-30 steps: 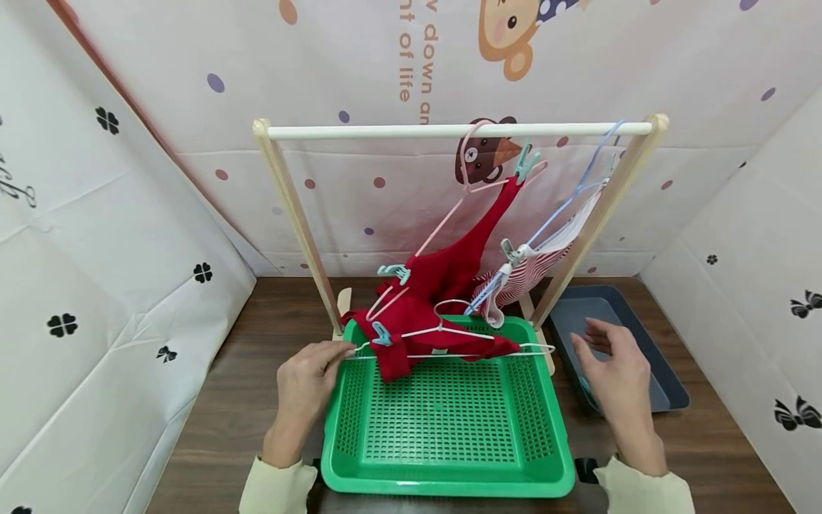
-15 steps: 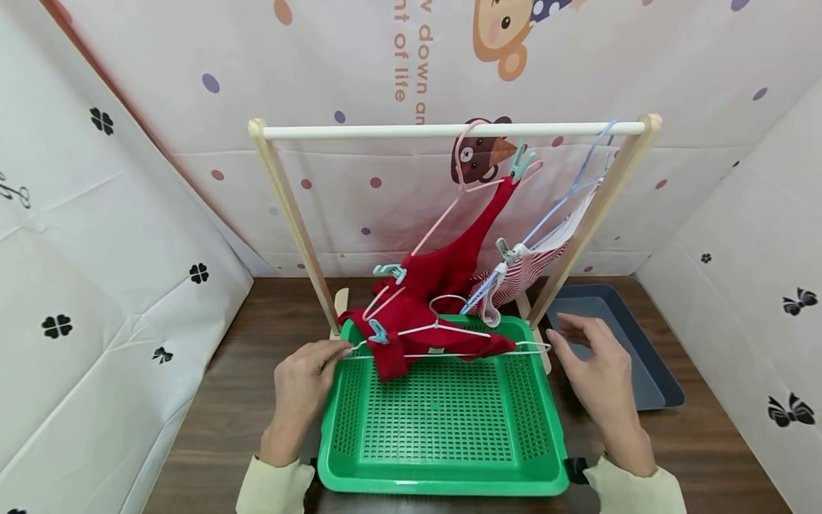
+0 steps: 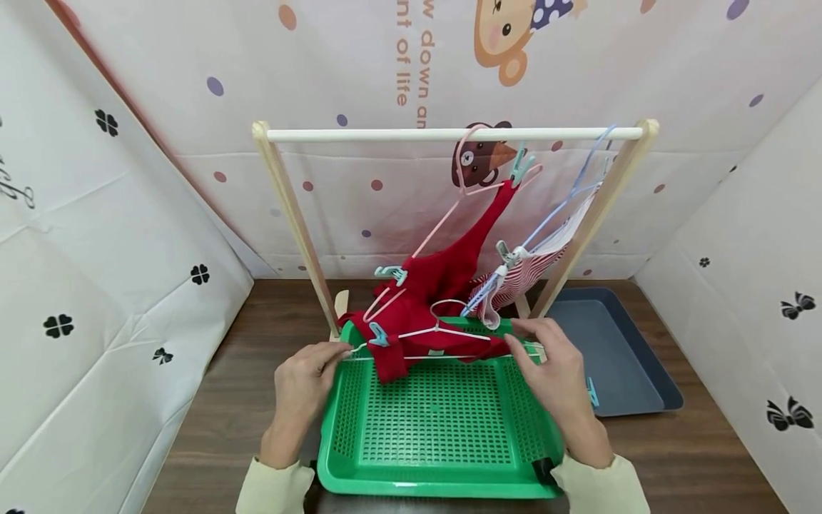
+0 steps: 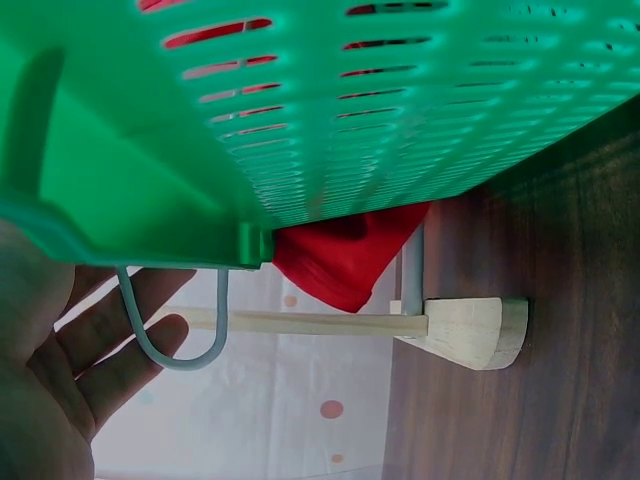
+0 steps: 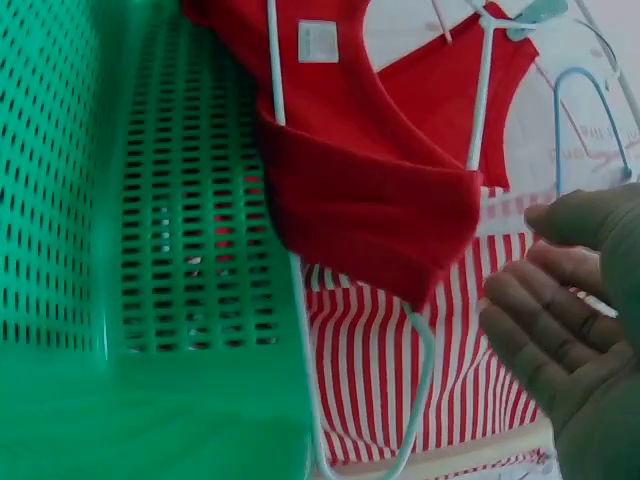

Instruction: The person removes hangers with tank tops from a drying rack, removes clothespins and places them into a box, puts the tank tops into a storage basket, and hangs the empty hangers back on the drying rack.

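A white clothes hanger [image 3: 462, 333] lies over the back of the green basket [image 3: 443, 489], a red garment [image 3: 388, 364] draped on it. My left hand [image 3: 303, 392] pinches the hanger's left end; the left wrist view shows fingers around its end loop [image 4: 180, 362]. On the garment's left part sits a blue clothespin [image 3: 379, 334]. My right hand [image 3: 561, 378] is beside the hanger's right end, fingers extended. In the right wrist view these fingers [image 5: 530, 350] are apart from the folded red cloth [image 5: 370, 210]. A small care label shows on the cloth.
Behind the basket stands a rack with a white bar [image 3: 385, 135]. From it hang a pink hanger [image 3: 439, 225] with red cloth and teal clothespins [image 3: 392, 273], and a blue hanger [image 3: 552, 214] with a striped garment [image 3: 523, 278]. A grey tray [image 3: 619, 350] is at right.
My right hand has moved left from over the grey tray to the hanger's right end, exposing a blue clothespin at the tray. My left hand keeps its pinch on the hanger.
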{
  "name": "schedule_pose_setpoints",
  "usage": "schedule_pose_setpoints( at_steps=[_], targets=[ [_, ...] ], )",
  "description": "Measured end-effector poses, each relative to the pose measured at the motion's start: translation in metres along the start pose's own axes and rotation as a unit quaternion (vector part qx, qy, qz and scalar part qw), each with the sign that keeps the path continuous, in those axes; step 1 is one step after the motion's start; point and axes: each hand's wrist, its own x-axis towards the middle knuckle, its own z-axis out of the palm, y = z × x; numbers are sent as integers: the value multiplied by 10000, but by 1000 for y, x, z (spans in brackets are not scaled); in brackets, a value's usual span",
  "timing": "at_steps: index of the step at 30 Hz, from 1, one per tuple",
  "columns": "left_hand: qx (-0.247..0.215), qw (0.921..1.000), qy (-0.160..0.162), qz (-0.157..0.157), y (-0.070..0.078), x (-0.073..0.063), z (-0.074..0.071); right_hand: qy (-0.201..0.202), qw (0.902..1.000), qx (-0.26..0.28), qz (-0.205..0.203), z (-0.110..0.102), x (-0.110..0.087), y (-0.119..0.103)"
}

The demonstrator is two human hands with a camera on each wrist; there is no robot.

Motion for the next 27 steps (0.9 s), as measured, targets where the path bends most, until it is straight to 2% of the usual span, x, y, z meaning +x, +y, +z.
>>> schedule_pose_setpoints(
  at_steps=[6, 12, 21, 27],
  targets=[
    [-27, 10000, -25, 1, 1, -1, 1, 182, 9972, 117, -712, 21, -3, 2],
    [-39, 10000, 60, 5, 0, -1, 0, 356, 9941, -123, -1018, 34, -2, -3],
    [13, 9999, 79, 78, -1, 0, -1, 530, 9885, 53, -1418, 41, 4, -16],
    [-4, 9999, 102, 77, 0, 0, -1, 742, 9762, 286, -2017, 55, 9, -30]
  ],
)
